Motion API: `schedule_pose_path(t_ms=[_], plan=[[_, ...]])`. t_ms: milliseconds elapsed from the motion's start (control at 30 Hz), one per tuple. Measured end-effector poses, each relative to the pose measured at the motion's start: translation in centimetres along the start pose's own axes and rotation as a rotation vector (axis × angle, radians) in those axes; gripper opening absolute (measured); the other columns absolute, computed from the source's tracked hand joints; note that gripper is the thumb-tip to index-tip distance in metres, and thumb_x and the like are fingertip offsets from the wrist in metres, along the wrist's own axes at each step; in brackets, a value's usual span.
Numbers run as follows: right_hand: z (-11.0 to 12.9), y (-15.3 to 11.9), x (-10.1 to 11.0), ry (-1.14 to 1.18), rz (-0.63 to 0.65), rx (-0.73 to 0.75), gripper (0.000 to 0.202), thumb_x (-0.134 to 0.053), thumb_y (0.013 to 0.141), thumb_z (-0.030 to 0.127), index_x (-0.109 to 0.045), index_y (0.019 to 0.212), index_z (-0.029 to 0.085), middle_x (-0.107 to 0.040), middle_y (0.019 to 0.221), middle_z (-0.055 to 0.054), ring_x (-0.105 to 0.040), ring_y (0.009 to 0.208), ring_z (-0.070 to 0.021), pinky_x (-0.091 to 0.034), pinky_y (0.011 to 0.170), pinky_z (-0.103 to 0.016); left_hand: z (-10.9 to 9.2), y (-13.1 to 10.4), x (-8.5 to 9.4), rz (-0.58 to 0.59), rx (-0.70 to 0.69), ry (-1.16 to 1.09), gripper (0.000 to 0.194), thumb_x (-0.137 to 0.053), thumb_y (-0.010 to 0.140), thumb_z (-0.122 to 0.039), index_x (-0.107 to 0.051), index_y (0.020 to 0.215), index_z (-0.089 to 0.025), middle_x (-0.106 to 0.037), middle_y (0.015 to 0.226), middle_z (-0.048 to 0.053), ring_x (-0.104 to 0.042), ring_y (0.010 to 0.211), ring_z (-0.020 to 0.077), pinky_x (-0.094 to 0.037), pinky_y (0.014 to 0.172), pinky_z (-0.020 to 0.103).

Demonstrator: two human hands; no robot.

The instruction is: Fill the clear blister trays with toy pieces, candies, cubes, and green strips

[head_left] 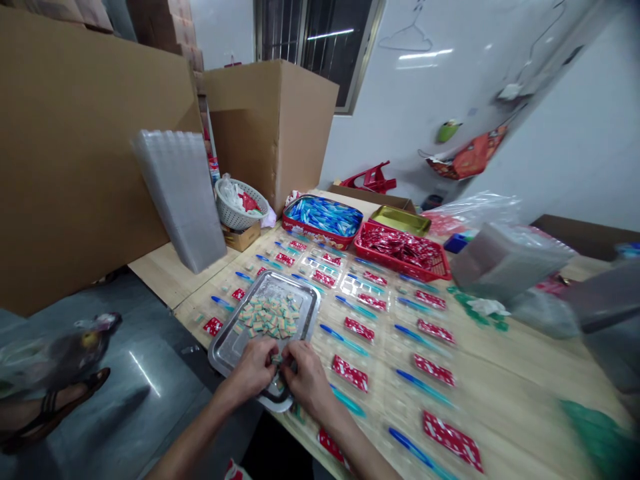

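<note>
A metal tray (pixel 313 300) near the table's left front edge carries a heap of small pastel striped pieces (pixel 270 315). Over the tray's near end, my left hand (pixel 255 363) is closed, its fingertips pinching a small pastel piece. Close beside it on the right, my right hand (pixel 306 373) is also closed, its fingers meeting at the same spot; what it holds is too small to make out. Rows of clear plastic trays lie to the right, with blue pens (pixel 345 340) and red-and-white patterned packets (pixel 350 372) in them.
Behind the rows stand a tin of blue pens (pixel 323 241) and a red basket (pixel 440 265) of red packets. Stacked clear plastic (pixel 183 200) and a white colander (pixel 237 217) are at the back left. More clear plastic (pixel 505 257) sits right. A person's sandalled foot (pixel 55 400) shows lower left.
</note>
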State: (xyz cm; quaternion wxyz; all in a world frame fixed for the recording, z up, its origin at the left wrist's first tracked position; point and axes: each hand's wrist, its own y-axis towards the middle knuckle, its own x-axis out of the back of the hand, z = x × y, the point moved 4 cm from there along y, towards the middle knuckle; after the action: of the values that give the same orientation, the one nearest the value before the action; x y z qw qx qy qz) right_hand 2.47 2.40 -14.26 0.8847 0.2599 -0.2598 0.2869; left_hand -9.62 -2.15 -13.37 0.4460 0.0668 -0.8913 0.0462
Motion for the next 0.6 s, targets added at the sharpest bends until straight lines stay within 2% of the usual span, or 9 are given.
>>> schedule_pose_path(t_ms=[133,300,400,500,600], plan=[[0.0,-0.1,-0.4,0.022,-0.005,0.024,0.025,-0.045,0.056,0.000,-0.046,0.070,0.021,-0.056,0.073,-0.001,-0.053,0.078,-0.0182,-0.039,0.074,-0.028,-0.4,0.0,0.2,0.002,-0.008,-0.002,0.017,-0.048,0.059,-0.004,-0.054,0.068,-0.018,-0.054,0.067,-0.001,-0.050,0.068,0.0145,-0.032,0.062,0.025],[0.1,-0.1,-0.1,-0.008,-0.008,0.060,0.023,-0.047,0.060,0.001,-0.049,0.071,0.021,-0.059,0.074,-0.001,-0.054,0.078,-0.0178,-0.038,0.076,-0.029,-0.3,-0.2,0.1,0.019,0.010,0.000,0.019,-0.048,0.059,-0.003,-0.054,0.069,-0.018,-0.056,0.068,0.000,-0.051,0.070,0.0154,-0.033,0.063,0.025],[0.3,0.0,-0.1,-0.089,0.017,0.133,0.023,-0.047,0.064,0.001,-0.054,0.075,0.020,-0.063,0.077,-0.002,-0.056,0.079,-0.0173,-0.036,0.081,-0.031,0.2,-0.2,-0.1,-0.001,0.017,-0.083,0.032,-0.047,0.060,-0.002,-0.055,0.087,-0.018,-0.057,0.070,-0.002,-0.053,0.069,0.0148,-0.035,0.062,0.024],[0.7,0.0,-0.5,-0.198,0.037,0.246,0.020,-0.048,0.071,0.003,-0.058,0.079,0.019,-0.064,0.076,-0.002,-0.056,0.077,-0.0169,-0.034,0.083,-0.033,0.6,-0.1,-0.4,-0.011,0.007,-0.172,0.050,-0.045,0.060,-0.001,-0.048,0.106,-0.019,-0.056,0.069,-0.005,-0.055,0.065,0.0133,-0.036,0.059,0.023],[1.0,0.1,-0.8,-0.304,0.019,0.331,0.014,-0.051,0.075,0.008,-0.060,0.079,0.019,-0.064,0.074,-0.003,-0.055,0.074,-0.0171,-0.033,0.084,-0.035,0.7,0.0,-0.5,0.012,-0.019,-0.202,0.050,-0.043,0.061,-0.001,-0.046,0.107,-0.019,-0.055,0.066,-0.006,-0.054,0.060,0.0125,-0.035,0.056,0.022]])
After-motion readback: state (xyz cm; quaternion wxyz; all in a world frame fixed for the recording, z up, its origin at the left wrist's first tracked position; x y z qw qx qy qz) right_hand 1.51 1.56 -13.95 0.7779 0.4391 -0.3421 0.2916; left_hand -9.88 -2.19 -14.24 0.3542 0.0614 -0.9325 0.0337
